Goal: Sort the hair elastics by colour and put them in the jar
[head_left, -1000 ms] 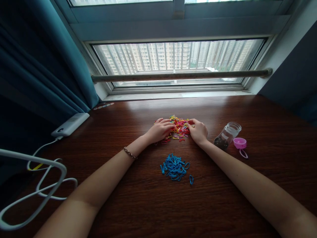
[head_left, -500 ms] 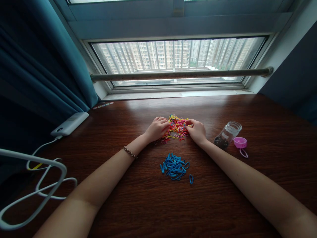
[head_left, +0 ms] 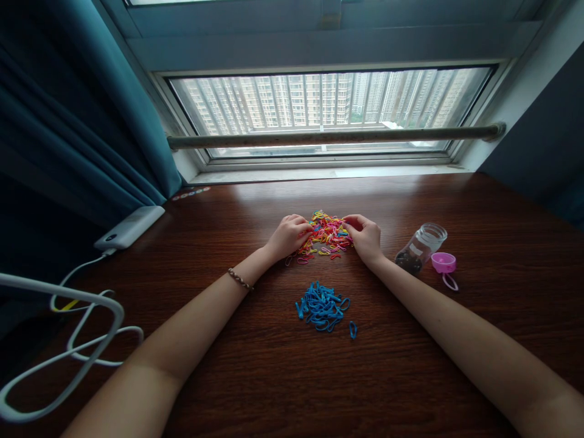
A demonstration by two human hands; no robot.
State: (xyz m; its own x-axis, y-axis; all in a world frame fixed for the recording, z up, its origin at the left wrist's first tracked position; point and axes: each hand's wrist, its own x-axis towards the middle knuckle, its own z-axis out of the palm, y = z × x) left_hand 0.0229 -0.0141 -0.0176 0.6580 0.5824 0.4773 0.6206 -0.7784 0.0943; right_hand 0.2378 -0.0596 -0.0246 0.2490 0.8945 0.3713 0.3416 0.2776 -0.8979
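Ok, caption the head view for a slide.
Left hand and right hand at a multicoloured pile of small loops, with a separate blue pile nearer the camera.

Red, yellow and pink mixed in the central pile (head_left: pixel 329 234); plain blue in the lower-centre heap (head_left: pixel 322 306); brown wood grain across the surface (head_left: pixel 255 377).

Multicoloured bands (head_left: pixel 327 233) heaped loosely, edges straggling; blue bands (head_left: pixel 322 308) piled nearer camera, one apart.
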